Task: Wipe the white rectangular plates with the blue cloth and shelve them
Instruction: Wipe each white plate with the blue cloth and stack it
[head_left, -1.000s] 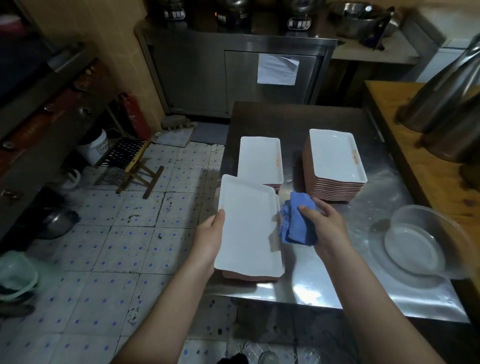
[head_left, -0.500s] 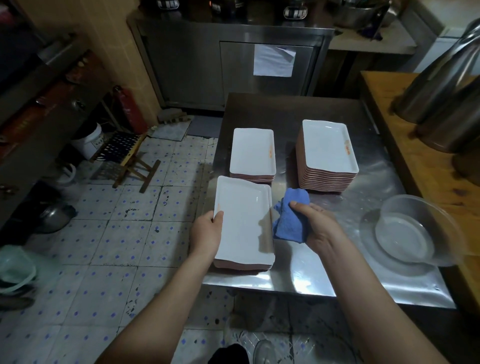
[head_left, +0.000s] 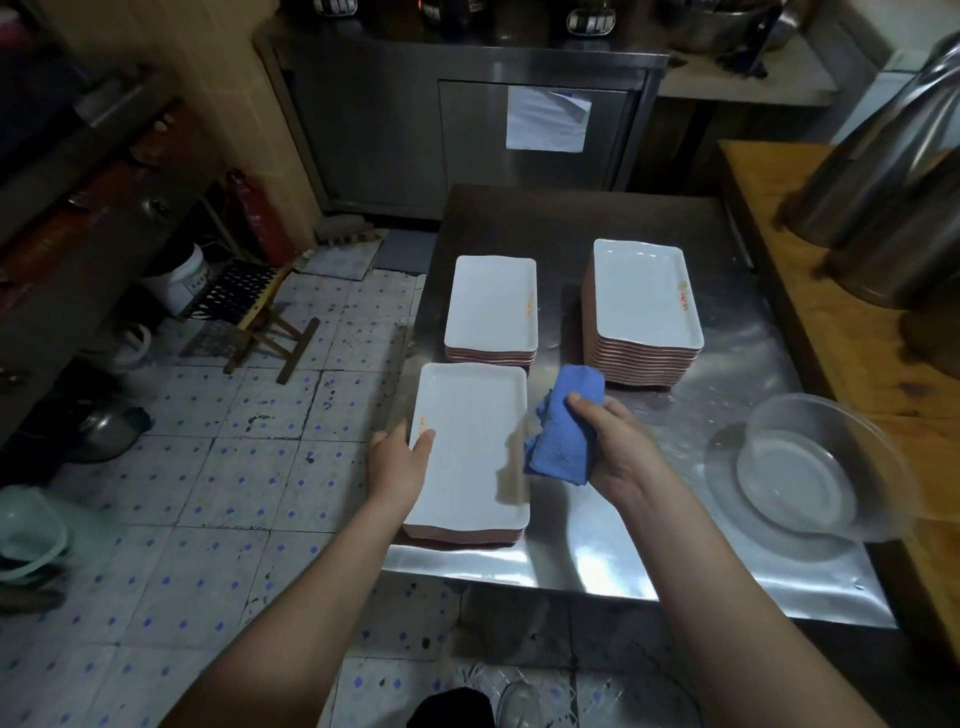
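Plate (head_left: 470, 452) | left edge held by left hand (head_left: 397, 465) | blue cloth (head_left: 566, 426) gripped in right hand (head_left: 618, 457), beside

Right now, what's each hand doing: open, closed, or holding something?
Left hand: grips the left rim of the nearest white plate, thumb on top.
Right hand: holds the bunched blue cloth beside that plate.

The white plate (head_left: 470, 447), tilted before, now lies flat on the near stack (head_left: 462, 538).

Left hand (head_left: 397, 462) grips plate (head_left: 470, 447); right hand (head_left: 618, 452) holds cloth (head_left: 563, 426).
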